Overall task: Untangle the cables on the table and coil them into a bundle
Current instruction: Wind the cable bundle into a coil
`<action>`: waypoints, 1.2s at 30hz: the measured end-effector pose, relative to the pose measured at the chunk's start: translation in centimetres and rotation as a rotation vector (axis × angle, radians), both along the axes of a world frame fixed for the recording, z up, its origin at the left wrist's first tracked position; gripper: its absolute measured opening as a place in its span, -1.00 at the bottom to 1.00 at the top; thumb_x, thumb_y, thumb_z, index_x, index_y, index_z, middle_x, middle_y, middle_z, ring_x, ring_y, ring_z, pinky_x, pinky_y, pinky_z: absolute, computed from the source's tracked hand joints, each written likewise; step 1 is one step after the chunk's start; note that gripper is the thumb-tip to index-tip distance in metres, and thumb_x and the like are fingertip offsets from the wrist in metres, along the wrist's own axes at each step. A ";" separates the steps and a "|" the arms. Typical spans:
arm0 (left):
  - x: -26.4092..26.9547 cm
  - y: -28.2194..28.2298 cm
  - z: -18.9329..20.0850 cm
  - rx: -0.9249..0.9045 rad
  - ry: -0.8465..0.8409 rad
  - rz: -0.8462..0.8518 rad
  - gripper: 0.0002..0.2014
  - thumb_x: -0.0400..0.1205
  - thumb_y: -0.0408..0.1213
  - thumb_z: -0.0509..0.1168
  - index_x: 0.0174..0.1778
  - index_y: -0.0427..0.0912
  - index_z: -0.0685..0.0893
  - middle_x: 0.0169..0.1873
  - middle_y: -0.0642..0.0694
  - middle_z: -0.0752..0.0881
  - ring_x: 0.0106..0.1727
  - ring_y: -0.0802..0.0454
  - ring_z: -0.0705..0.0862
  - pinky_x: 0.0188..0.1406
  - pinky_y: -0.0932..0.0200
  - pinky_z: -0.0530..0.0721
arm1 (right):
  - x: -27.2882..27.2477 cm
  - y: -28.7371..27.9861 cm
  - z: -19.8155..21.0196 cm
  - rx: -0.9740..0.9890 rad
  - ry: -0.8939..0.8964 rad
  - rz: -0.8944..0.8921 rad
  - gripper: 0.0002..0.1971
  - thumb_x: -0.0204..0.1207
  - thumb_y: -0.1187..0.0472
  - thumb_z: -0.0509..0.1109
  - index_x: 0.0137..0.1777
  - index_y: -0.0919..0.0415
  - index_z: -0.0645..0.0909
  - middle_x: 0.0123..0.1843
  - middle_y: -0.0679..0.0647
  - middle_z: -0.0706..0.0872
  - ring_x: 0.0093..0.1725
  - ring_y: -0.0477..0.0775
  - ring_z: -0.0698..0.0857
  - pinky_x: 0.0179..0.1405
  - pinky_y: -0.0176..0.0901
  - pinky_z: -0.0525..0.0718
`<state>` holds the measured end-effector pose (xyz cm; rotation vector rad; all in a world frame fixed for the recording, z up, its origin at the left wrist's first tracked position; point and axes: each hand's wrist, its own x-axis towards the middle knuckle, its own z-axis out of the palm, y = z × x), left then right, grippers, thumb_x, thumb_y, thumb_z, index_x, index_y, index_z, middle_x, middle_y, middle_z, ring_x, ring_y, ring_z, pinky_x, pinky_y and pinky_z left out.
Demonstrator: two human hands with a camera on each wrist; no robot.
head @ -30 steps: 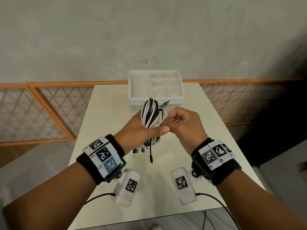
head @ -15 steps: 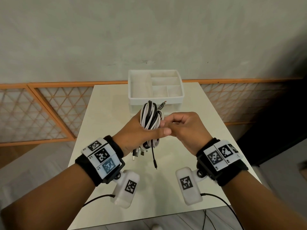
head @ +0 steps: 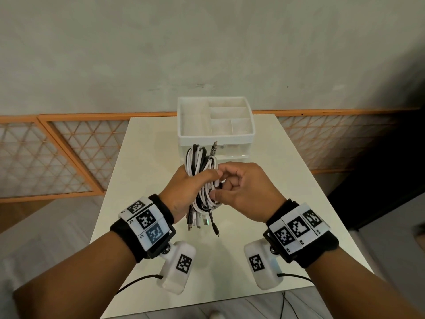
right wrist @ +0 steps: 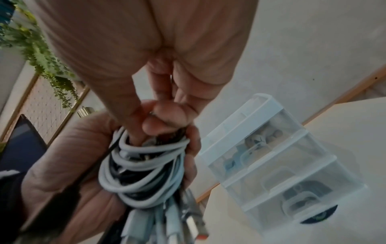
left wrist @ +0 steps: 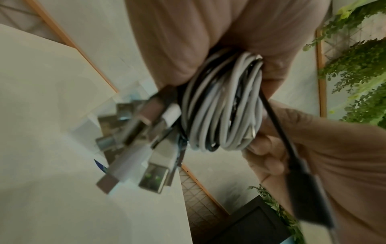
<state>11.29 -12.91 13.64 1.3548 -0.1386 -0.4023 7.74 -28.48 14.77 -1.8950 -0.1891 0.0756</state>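
Note:
A coiled bundle of white and black cables (head: 199, 169) stands upright above the table, and my left hand (head: 184, 187) grips it round the middle. Its loops show in the left wrist view (left wrist: 221, 105) and the right wrist view (right wrist: 144, 168). Several plug ends (head: 195, 221) hang below the fist, with USB plugs (left wrist: 152, 176) close to the camera. One thin black cable end (head: 215, 230) dangles lowest. My right hand (head: 220, 187) is pressed against the bundle's right side, thumb and fingertips (right wrist: 165, 122) pinching strands at the wrapped middle.
A white compartment organizer (head: 216, 120) with clear drawers (right wrist: 271, 166) stands at the far middle of the cream table (head: 287, 180), just behind the bundle. An orange lattice railing (head: 57, 153) runs behind the table. A grey wall lies beyond.
My right hand has slid down from the bundle's upper part to its wrapped middle. The dangling black end has swung slightly right and lower. The left hand keeps its grip.

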 end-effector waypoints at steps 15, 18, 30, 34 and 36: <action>0.6 0.2 1.8 -0.090 -0.021 0.011 -0.85 0.63 -0.34 0.36 -0.12 -0.38 0.73 -0.25 -0.37 0.70 -0.20 -0.25 0.73 -0.19 -0.03 0.73 | 0.2 1.4 0.5 0.025 -0.099 -0.066 -0.74 0.69 0.33 0.30 -0.26 0.23 0.64 -0.15 0.10 0.51 -0.24 -0.05 0.57 -0.11 -0.26 0.55; 0.4 0.0 1.5 -0.090 -0.015 0.014 -0.67 0.57 -0.30 0.40 0.02 -0.58 0.64 -0.09 -0.48 0.69 -0.07 -0.33 0.72 0.01 -0.22 0.68 | 0.2 1.2 0.0 -0.068 -0.172 -0.100 -0.73 0.63 0.33 0.38 -0.33 0.13 0.63 -0.25 0.01 0.52 -0.29 -0.13 0.52 -0.18 -0.40 0.45; -0.4 -0.3 1.2 0.028 -0.089 -0.070 -0.86 0.50 -0.38 0.44 -0.15 -0.41 0.73 -0.27 -0.44 0.71 -0.24 -0.34 0.70 -0.18 -0.19 0.70 | -0.4 -0.2 -1.5 0.148 -0.130 -0.167 -0.87 0.31 0.35 0.69 -0.36 0.30 0.78 -0.46 0.17 0.77 -0.48 -0.03 0.68 -0.46 -0.17 0.63; 0.0 -0.2 0.9 0.091 -0.100 -0.072 -0.81 0.43 -0.48 0.39 -0.09 -0.48 0.74 -0.20 -0.44 0.72 -0.18 -0.27 0.72 -0.11 -0.20 0.74 | 0.1 -0.4 -2.4 0.116 -0.149 -0.218 -0.57 0.13 0.10 0.77 -0.49 0.30 0.54 -0.57 0.07 0.56 -0.46 -0.16 0.62 -0.15 0.00 0.80; 0.1 0.0 0.7 0.096 -0.119 -0.048 -0.84 0.40 -0.53 0.33 -0.15 -0.50 0.72 -0.24 -0.44 0.71 -0.22 -0.26 0.70 -0.18 -0.17 0.71 | 0.3 -0.7 -2.0 0.066 -0.130 -0.140 -0.62 0.15 0.04 0.78 -0.39 0.16 0.61 -0.49 -0.03 0.53 -0.49 -0.07 0.46 -0.41 -0.05 0.64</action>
